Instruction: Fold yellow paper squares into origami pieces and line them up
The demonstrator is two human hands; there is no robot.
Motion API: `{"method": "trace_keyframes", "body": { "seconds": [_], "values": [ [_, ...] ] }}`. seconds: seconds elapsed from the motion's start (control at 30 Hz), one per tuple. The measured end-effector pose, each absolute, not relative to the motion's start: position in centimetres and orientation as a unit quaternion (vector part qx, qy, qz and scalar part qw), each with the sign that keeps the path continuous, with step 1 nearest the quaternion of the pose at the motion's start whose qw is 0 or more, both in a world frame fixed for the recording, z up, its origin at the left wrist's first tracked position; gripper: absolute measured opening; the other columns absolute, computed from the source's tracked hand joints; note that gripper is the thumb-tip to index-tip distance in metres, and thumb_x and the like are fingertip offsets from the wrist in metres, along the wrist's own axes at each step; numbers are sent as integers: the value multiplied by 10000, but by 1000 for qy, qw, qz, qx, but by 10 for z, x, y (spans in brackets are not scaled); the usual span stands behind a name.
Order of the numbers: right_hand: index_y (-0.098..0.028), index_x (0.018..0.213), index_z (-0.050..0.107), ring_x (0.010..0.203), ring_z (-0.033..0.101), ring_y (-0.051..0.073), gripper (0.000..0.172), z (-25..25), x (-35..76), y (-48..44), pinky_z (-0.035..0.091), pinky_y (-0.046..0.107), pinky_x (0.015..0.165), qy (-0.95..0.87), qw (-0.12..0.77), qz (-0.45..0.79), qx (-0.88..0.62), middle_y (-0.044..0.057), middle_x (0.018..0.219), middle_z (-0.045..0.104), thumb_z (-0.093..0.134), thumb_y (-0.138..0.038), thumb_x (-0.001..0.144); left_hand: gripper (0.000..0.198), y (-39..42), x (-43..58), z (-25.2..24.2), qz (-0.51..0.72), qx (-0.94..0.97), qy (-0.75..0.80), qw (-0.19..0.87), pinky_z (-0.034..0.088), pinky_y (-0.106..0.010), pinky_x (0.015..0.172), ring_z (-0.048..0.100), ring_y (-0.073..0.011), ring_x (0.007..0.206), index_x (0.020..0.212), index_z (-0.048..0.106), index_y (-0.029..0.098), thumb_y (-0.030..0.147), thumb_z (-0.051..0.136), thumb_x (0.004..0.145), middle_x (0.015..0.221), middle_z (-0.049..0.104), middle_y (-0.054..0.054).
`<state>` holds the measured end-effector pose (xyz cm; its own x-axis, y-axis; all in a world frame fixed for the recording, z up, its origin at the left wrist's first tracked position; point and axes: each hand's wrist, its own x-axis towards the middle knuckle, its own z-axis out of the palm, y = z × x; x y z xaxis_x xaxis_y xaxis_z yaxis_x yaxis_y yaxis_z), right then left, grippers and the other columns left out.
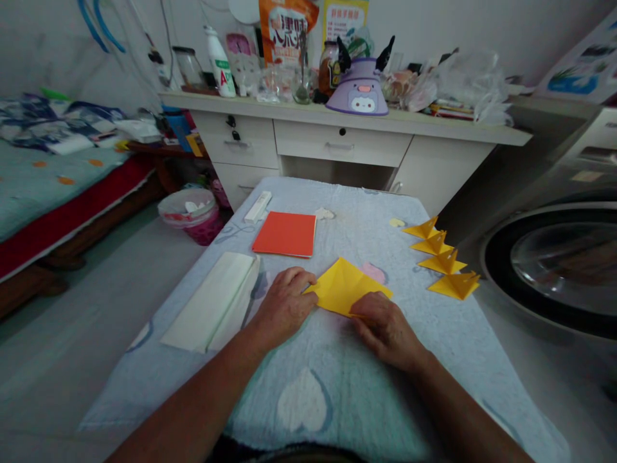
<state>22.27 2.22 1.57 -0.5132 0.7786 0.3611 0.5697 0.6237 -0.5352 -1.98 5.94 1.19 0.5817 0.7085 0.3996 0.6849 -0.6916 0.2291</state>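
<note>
Holds paper [344, 286] between left grip [286, 299] and right grip [385, 325], apparently pinched by both; should handle light, crisp, easily creased; take by edges.

left forearm [207, 392] and right forearm [463, 405] bare, both reaching forward and inward. left hand [286, 300] with back side up, fingers [293, 275] bent. right hand [384, 325] more tightly curled. hands near each other, not touching.

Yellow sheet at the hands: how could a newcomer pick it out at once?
Find the cloth-covered table before the white drawers. Near its middle, left hand and right hand touch a yellow sheet. Unlike the four folded yellow pieces along the table's right side, it is spread out, without raised points.
</note>
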Motion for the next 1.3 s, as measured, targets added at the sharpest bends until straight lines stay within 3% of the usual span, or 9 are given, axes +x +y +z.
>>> {"method": "trace_keyframes", "body": {
  "seconds": [0.2,0.4,0.6,0.73,1.03,1.3],
  "values": [
    [-203,858,593,814,580,202,76,12,219,25,425,350,752,-821,290,234,-432,52,828,644,533,-238,889,100,61,-24,12,199,886,406,101,425,-378,882,466,-226,1010,812,666,202,106,642,800,1002,601,-37],
    [-198,754,581,806,546,202,193,10,225,30,414,362,774,-809,271,242,-462,50,805,600,524,-292,913,110,67,-29,8,203,870,414,176,422,-357,879,478,-212,988,824,657,197,97,624,792,959,590,-33],
    [-194,843,646,936,533,233,101,0,229,32,416,384,843,-772,269,230,-529,78,953,610,613,-288,860,70,69,-30,8,203,851,428,226,410,-353,882,483,-205,979,825,656,194,136,620,810,944,591,-27],
    [-190,847,664,975,514,250,89,-3,229,32,399,410,877,-757,254,209,-565,84,989,603,626,-270,832,83,69,-30,10,197,847,435,233,404,-365,877,484,-208,966,831,648,190,182,570,860,938,588,-32],
    [-190,657,589,933,519,242,141,-6,225,33,390,395,848,-729,230,148,-628,72,961,616,671,-254,751,111,68,-27,7,190,846,449,215,400,-376,883,476,-213,955,823,617,187,183,522,881,930,569,-39],
    [-197,633,654,900,511,245,127,-5,224,35,376,382,806,-685,199,111,-692,72,935,616,649,-215,758,116,66,-24,4,189,850,455,187,406,-369,878,474,-214,952,814,603,191,167,511,881,926,564,-39]
  ]
}}
